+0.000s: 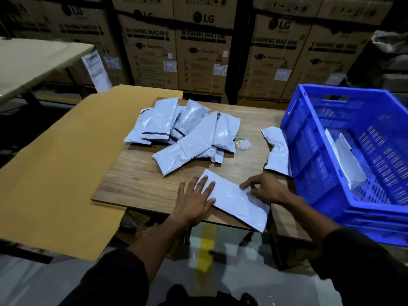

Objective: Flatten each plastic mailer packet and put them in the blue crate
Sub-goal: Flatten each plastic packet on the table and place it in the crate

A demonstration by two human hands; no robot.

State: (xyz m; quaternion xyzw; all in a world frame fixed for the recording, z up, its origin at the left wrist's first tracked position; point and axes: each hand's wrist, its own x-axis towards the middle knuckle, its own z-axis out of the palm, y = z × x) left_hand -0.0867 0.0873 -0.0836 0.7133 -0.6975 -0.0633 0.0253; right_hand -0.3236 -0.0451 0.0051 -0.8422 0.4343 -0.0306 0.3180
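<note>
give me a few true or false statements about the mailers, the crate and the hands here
1. The left hand lies flat on a white mailer. True.
2. The blue crate holds nothing. False: at least one white mailer lies inside.
3. A pile of mailers lies on the wooden table. True.
4. The right hand reaches into the crate. False: it touches the mailer's right end.
5. The crate stands left of the pile. False: right.

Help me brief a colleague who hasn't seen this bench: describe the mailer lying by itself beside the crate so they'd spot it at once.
Start at the blue crate on the right of the wooden table. Against the crate's left wall lies one white mailer, crumpled and bent. Unlike the heap of mailers mid-table or the flat one under the hands, it lies alone, touched by neither hand.
</note>
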